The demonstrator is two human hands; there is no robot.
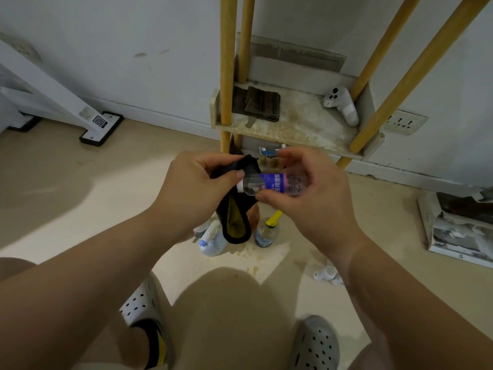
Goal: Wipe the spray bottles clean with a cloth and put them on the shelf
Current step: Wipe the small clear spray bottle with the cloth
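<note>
Clear spray bottle (277,182) held sideways, pinched between right hand (314,206) fingertips and thumb; black cloth (236,217) gripped in curled left hand (194,188) fingers, thumb against bottle's cap.

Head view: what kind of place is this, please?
Probably a home storage corner: a stained shelf on wooden poles against the wall, a socket, and spray bottles standing on the floor.

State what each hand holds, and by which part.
The left hand grips the black cloth near its top; the right hand pinches the clear bottle by its body.
</note>
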